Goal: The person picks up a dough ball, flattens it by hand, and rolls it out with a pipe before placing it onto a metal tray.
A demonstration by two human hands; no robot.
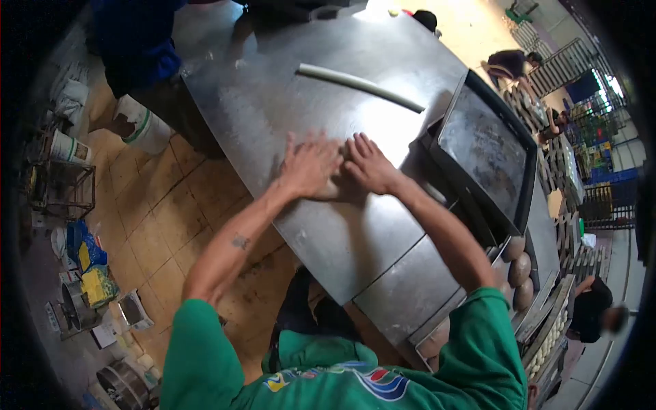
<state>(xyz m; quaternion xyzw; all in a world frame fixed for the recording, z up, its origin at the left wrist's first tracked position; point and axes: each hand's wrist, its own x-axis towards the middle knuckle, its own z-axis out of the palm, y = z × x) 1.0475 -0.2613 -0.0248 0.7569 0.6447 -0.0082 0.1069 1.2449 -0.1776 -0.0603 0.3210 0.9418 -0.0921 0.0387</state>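
Observation:
Both of my hands are low over the metal table (311, 239), side by side. My left hand (313, 164) has its fingers spread and is slightly blurred. My right hand (369, 162) lies close to it with the fingers stretched out. Between and below the palms, a brownish piece that looks like dough (335, 190) shows in part; the hands hide the rest. Beyond the hands a pale rod (362, 85) lies across the table.
Dark metal trays (486, 147) are stacked at the right of the table. Round brown dough pieces (521, 270) sit below them. A person in blue (140, 48) stands at the far left edge. White buckets (145, 126) are on the floor at left.

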